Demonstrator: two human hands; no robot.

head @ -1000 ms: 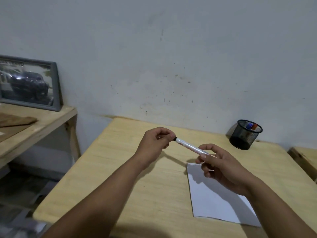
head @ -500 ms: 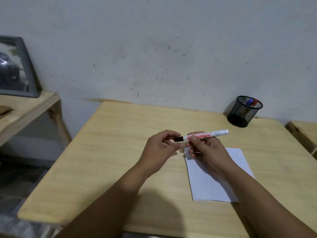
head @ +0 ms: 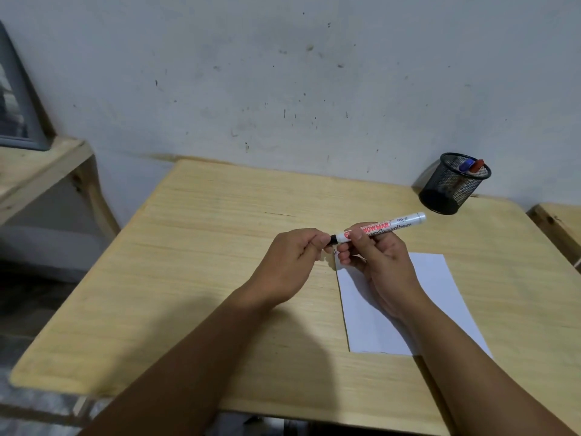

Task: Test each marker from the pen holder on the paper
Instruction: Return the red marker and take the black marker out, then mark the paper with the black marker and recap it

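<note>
The pale wooden counter (head: 195, 278) carries a white sheet of paper (head: 437, 284) at about 4 o'clock from its middle and a black wire-mesh pen holder (head: 452, 187) at 2 o'clock, two capped markers standing in it. Above the paper's 11 o'clock corner, the right hand (head: 377, 262) has its grip wrapped round a white-barrelled marker (head: 393, 226), whose long axis runs from 8 to 2 o'clock. The left hand (head: 292, 262) pinches the black cap end at 8 o'clock, placed, I judge, to pull along that axis.
</note>
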